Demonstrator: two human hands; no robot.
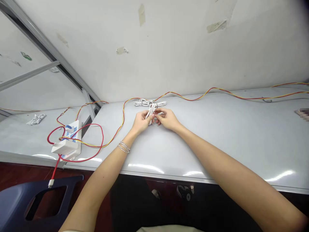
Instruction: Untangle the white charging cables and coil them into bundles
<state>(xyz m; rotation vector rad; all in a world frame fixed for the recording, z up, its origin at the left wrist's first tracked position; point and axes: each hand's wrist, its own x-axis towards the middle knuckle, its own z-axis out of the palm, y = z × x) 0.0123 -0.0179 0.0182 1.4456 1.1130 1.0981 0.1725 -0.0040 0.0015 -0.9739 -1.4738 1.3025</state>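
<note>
A folded bundle of white cable [151, 111] is held upright between my hands, just above the grey tabletop. My left hand [140, 122] is closed around its left side, thumb in front. From the right, my right hand [168, 119] pinches at the bundle's edge with thumb and forefinger; the exact spot gripped is too small to make out. Right behind them lie two more tied bundles, one white cable coil [143, 102] to the left and another white cable coil [161, 104] to the right, partly hidden by the held one.
A white power strip [76, 129] with plugged-in adapters and a looped red cable [102, 135] is at left. Twisted red-yellow wire [183, 97] runs along the wall. Another white cable bundle [36, 119] lies far left. A blue plastic chair [14, 201] stands below the table's front edge.
</note>
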